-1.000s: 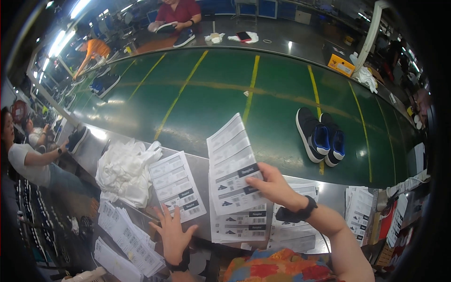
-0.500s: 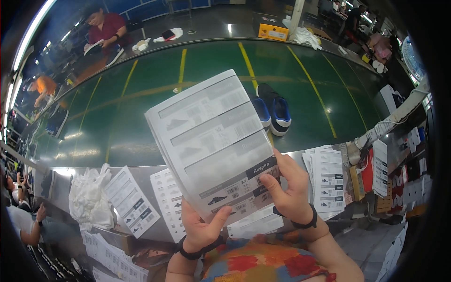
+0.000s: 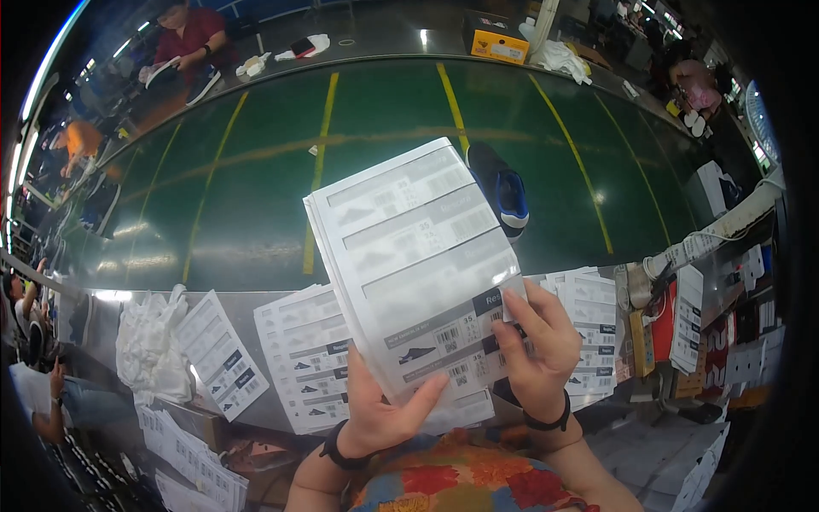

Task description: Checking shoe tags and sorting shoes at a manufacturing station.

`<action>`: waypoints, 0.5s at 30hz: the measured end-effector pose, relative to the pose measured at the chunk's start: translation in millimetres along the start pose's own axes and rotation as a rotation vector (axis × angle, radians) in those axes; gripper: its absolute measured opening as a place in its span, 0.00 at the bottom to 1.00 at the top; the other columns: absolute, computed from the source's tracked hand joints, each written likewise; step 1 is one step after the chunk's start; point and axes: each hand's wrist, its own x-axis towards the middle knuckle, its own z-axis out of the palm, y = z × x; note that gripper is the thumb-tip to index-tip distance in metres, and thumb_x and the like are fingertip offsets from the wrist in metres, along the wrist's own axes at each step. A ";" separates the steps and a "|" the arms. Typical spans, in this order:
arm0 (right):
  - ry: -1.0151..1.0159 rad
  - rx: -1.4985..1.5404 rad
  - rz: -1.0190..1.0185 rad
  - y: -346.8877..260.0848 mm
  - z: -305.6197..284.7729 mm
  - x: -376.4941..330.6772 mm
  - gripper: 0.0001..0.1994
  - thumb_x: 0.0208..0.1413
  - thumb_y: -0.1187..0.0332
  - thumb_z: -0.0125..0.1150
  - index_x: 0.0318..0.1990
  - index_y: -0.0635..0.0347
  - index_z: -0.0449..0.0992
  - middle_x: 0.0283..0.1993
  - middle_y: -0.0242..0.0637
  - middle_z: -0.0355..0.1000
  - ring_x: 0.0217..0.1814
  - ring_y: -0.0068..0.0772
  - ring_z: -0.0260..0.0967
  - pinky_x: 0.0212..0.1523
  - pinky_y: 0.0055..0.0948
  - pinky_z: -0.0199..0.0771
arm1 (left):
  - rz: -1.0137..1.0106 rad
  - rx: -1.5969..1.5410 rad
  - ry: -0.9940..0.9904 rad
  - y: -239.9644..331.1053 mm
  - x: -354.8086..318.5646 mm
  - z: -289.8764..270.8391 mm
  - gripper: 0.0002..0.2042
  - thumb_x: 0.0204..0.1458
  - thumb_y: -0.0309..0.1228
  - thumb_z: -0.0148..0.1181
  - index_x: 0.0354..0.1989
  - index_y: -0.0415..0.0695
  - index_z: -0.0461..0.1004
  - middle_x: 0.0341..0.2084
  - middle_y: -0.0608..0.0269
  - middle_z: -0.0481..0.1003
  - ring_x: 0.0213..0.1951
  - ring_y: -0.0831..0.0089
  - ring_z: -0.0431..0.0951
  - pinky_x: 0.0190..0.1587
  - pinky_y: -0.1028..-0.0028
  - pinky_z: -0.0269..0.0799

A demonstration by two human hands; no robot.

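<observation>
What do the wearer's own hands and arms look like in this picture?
The left hand and right hand are ungloved, with no sleeves on the visible forearms. The left wristband and right wristband are black. Between the arms shows a top patterned in red, orange and blue.

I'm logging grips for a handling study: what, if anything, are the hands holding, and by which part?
A stack of label sheets: the left hand grips its lower left corner, the right hand its lower right edge.
</observation>
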 end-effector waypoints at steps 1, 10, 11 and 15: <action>0.020 0.003 -0.018 2.8 0.4 0.5 0.18 0.46 0.78 0.68 0.48 0.61 0.79 0.45 0.45 0.74 0.41 0.35 0.72 0.39 0.29 0.73 | -0.008 0.009 0.008 -0.7 0.5 1.6 0.32 0.46 0.15 0.62 0.59 0.35 0.51 0.49 0.50 0.68 0.52 0.66 0.73 0.51 0.68 0.74; 0.041 -0.179 -0.130 10.0 -12.0 -0.4 0.12 0.41 0.76 0.70 0.37 0.59 0.82 0.30 0.31 0.74 0.37 0.36 0.69 0.45 0.38 0.68 | -0.042 0.113 0.064 -9.2 1.9 10.5 0.28 0.48 0.16 0.62 0.56 0.35 0.54 0.48 0.52 0.69 0.48 0.69 0.74 0.50 0.71 0.73; 0.039 -0.179 -0.126 10.6 -13.3 -0.1 0.12 0.41 0.76 0.70 0.37 0.59 0.82 0.30 0.31 0.74 0.37 0.36 0.69 0.45 0.38 0.68 | -0.047 0.112 0.062 -10.5 2.2 10.3 0.28 0.48 0.16 0.62 0.56 0.35 0.54 0.48 0.52 0.69 0.48 0.69 0.74 0.50 0.71 0.73; 0.004 -0.095 -0.101 10.9 -18.0 2.8 0.11 0.41 0.77 0.70 0.36 0.59 0.82 0.29 0.32 0.74 0.36 0.36 0.69 0.45 0.39 0.67 | -0.067 0.105 0.115 -17.6 5.0 10.4 0.27 0.47 0.17 0.62 0.54 0.33 0.57 0.44 0.52 0.71 0.46 0.69 0.75 0.47 0.72 0.73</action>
